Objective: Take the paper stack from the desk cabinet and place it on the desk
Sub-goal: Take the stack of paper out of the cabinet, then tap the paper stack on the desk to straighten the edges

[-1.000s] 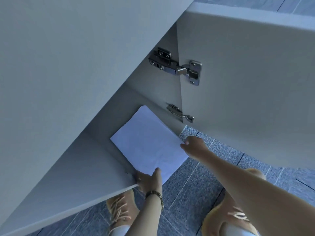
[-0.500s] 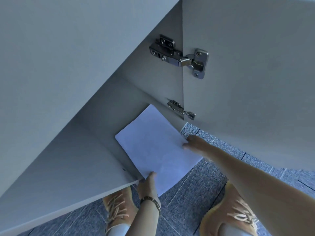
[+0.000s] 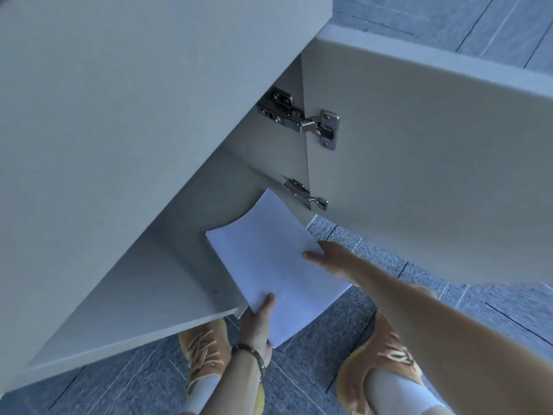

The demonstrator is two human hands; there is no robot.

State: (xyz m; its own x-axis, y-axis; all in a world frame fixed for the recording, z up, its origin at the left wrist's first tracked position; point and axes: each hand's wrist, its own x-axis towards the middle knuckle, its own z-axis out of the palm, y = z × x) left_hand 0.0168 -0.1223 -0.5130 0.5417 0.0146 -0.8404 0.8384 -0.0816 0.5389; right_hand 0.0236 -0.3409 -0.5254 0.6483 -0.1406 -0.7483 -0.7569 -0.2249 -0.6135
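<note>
A white paper stack (image 3: 269, 259) sticks halfway out of the open desk cabinet (image 3: 209, 211), its far edge bowed upward. My left hand (image 3: 258, 322) grips its near corner, thumb on top, a beaded bracelet on the wrist. My right hand (image 3: 332, 259) holds the stack's right edge, thumb pressed on the top sheet. The grey desk top (image 3: 119, 115) overhangs the cabinet and fills the upper left of the head view.
The open cabinet door (image 3: 434, 181) stands to the right on two metal hinges (image 3: 302, 121). The cabinet's bottom shelf (image 3: 143, 301) juts toward me at lower left. Below are grey carpet tiles (image 3: 374, 244) and my two tan shoes (image 3: 206, 351).
The stack has slid further out of the cabinet toward me and its far edge now curls up. Both hands moved with it, the right thumb now further onto the top sheet.
</note>
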